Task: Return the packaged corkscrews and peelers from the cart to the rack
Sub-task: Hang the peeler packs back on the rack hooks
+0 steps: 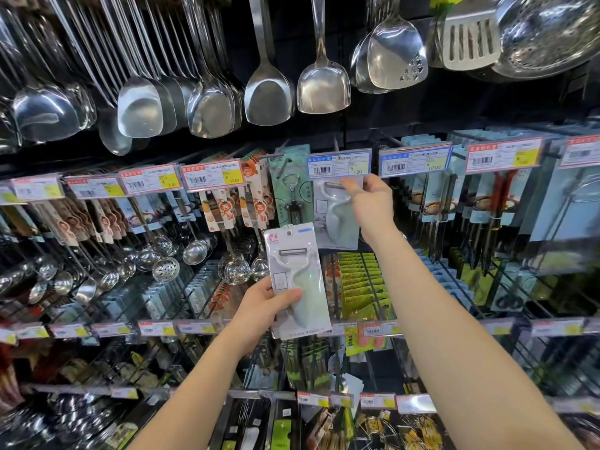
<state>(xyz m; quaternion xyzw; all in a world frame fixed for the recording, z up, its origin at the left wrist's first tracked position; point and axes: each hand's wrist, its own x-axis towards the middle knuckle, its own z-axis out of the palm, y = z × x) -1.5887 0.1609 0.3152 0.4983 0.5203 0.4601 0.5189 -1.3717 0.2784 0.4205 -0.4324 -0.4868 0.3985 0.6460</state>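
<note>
black wire peg rack [354, 131] — steel spatulas [266, 92] hang at twelve o'clock, carded pale-green peelers [337, 219] at centre, carded corkscrews [290, 190] just beside them at nine o'clock.

Your left hand [266, 300] holds a packaged peeler [297, 280]: glossy clear plastic blister over white card, pale green smooth plastic handle, bright metal blade. The hung peeler pack [337, 216] at your right hand [370, 196] looks alike. Overhead spatulas [268, 92] are polished, mirror-bright metal. Price tags [339, 164] are paper in shiny sleeves.
</note>
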